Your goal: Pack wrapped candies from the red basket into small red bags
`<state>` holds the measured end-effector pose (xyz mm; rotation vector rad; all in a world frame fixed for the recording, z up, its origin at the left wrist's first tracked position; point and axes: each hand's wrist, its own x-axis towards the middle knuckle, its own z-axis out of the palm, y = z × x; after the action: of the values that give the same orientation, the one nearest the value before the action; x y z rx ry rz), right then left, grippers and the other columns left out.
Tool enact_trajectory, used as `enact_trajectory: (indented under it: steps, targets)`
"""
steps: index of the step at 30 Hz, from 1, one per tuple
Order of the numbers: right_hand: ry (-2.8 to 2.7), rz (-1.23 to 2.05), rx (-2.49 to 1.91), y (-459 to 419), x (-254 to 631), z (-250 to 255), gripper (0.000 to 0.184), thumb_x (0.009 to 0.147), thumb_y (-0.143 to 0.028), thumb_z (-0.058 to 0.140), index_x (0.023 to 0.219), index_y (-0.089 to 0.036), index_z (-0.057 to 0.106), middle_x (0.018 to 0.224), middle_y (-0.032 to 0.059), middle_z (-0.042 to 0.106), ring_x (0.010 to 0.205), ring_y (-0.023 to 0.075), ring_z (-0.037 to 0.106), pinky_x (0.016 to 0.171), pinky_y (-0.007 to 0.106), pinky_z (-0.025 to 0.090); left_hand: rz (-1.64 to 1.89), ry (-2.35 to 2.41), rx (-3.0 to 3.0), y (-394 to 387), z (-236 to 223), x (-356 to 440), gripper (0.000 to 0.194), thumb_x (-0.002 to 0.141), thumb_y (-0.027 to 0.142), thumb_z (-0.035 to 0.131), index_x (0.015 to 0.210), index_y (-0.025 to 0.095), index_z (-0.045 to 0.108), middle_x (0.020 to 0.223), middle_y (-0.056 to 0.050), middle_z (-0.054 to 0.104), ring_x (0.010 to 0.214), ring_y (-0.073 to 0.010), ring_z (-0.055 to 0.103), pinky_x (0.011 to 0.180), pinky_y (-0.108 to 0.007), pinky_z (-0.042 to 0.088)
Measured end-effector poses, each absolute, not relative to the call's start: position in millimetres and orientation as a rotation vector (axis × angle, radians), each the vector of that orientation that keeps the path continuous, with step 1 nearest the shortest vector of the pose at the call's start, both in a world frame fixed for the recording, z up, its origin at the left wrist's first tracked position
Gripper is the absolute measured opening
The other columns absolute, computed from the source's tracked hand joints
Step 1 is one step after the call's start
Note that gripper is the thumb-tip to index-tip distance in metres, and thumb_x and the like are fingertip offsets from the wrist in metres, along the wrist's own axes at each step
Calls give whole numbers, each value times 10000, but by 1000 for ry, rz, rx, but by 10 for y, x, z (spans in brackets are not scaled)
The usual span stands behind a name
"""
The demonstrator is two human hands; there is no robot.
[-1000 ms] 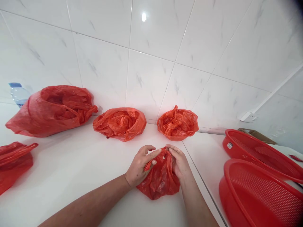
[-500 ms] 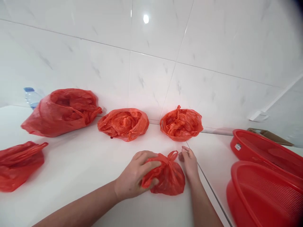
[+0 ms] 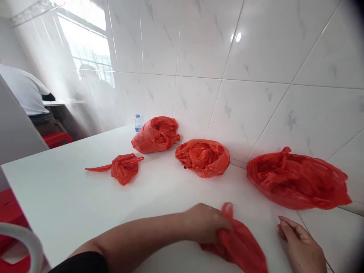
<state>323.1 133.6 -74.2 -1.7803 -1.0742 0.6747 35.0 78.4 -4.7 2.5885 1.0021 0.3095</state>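
Head view, the only one: your left hand (image 3: 209, 223) is closed around a red bag (image 3: 246, 244), bunching its near-left side. One handle loop (image 3: 227, 209) pokes up past those fingers; the rest flares out between your hands, blurred, cut off at the bottom edge. Your right hand (image 3: 305, 246) is off the bag, apart to its right, fingers curled and thumb close in. No bag in it; can't tell if the fingertips pinch anything small.

Progress, my read: this bag is partway. Gathered up, yes; let go, no. Knot, contents and whether it rests on the table (image 3: 162, 193): can't tell.

Beyond your left forearm, a small bundle (image 3: 125, 170) lies scrunched with a strip trailing left, no hand on it; can't say if it's finished. Just beyond your right hand sits a wide bag (image 3: 295, 182), beyond your left hand a middle bag (image 3: 203, 157), farther left a back bag (image 3: 156, 134) by a bottle (image 3: 138, 123). All three gape, crumpled red plastic showing inside, and neither hand touches them.
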Motion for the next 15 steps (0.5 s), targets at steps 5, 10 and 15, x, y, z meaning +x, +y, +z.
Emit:
enact_trajectory:
  steps: [5,10,15]
  targets:
    - [-1110,674,-1739,1377,3240,-811,486,703,-478,574,1093,-194,640,920,80,694,875,256,661,798,366,481,361,1504,2391,605,382,-578,210,687,135,607,842,264,663,865,37,689,748,-156,627,673,-226,459]
    - [-1130,623,-1768,1407,3240,-846,458,707,-463,563,1074,-202,643,937,75,692,853,252,652,771,366,475,395,2030,2228,393,646,-1460,341,783,260,491,1099,273,617,1001,-55,662,886,-283,622,728,-386,468]
    - [-1178,532,-1821,1340,3133,-774,368,718,-447,537,992,-234,658,992,64,688,909,262,630,826,394,451,356,2199,2178,287,596,-1604,748,681,309,645,1380,361,386,1550,-55,217,1400,-395,163,1038,-588,280]
